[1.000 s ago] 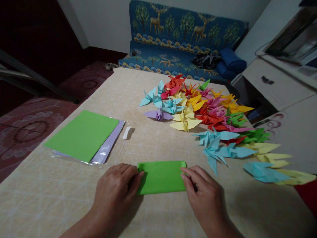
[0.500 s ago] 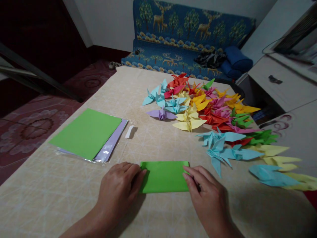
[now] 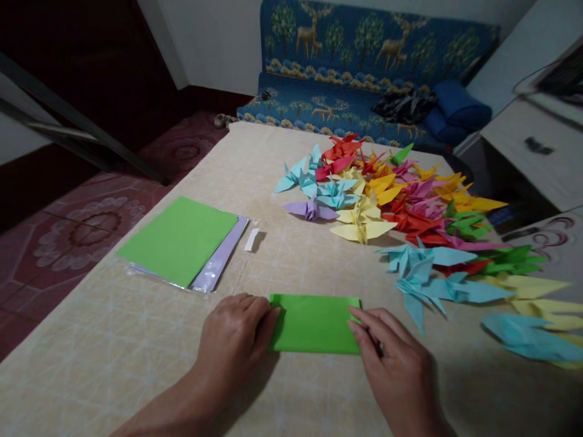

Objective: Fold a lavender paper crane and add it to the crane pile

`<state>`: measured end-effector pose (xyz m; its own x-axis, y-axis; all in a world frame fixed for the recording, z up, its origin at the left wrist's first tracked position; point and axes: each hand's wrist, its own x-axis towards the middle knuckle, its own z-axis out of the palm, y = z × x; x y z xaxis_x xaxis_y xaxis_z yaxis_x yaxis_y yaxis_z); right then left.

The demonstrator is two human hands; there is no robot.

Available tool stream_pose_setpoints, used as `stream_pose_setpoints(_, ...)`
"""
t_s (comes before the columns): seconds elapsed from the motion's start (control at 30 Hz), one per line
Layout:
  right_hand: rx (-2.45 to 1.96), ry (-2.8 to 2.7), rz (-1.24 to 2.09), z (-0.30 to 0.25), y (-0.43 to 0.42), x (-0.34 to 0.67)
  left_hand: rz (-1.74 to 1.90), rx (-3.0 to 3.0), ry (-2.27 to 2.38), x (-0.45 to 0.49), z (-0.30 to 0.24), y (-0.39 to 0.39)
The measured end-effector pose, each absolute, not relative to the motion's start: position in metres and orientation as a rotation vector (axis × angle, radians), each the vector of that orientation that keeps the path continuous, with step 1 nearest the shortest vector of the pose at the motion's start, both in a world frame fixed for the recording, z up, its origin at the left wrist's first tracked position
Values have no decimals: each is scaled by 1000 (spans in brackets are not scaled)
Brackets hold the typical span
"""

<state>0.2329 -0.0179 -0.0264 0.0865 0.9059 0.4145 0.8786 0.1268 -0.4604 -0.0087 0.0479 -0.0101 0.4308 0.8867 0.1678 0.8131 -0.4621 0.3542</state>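
Observation:
A green sheet of origami paper (image 3: 316,325), folded into a flat rectangle, lies near the front of the table between my two hands. My left hand (image 3: 237,331) grips its left edge, thumb on top and the other fingers curled at the side. At the right edge, my right hand (image 3: 394,346) pinches the paper between thumb and fingers. Where the fingertips go under the paper is hidden. To the left lies a flat green sheet (image 3: 182,240) on top of purple paper (image 3: 218,255) in a clear plastic sleeve.
Several folded paper cranes in many colours spread over the table's right side, among them a purple crane (image 3: 311,209) and a blue crane (image 3: 531,337). A small white strip (image 3: 251,240) lies beside the sleeve. Behind the table (image 3: 91,364) stands a blue patterned sofa (image 3: 319,91).
The whole scene has shifted to the right in view as the head turned slightly left. Both hands keep hold of the folded green paper, with no clear change in its shape.

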Motion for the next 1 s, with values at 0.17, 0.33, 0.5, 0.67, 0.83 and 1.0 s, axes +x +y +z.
stream_pose_setpoints(0.17,-1743,-1778,34,-25,-16,231,515,2507,1497,-8,-11,48)
stream_pose_setpoints(0.33,-1782,-1789,36,-25,-17,231,502,2530,1549,-7,-11,47)
stream_pose_setpoints(0.5,-1791,-1797,46,-24,-17,231,455,2536,1613,-4,-10,46)
stream_pose_setpoints(0.67,-1799,-1811,59,-23,-16,231,399,2567,1634,-2,-7,47)
stream_pose_setpoints(0.83,-1850,-1838,60,-20,-13,230,343,2563,1638,-2,-7,47)
stream_pose_setpoints(1.0,-1860,-1995,-8,-5,7,231,311,2533,1683,-2,-8,46)
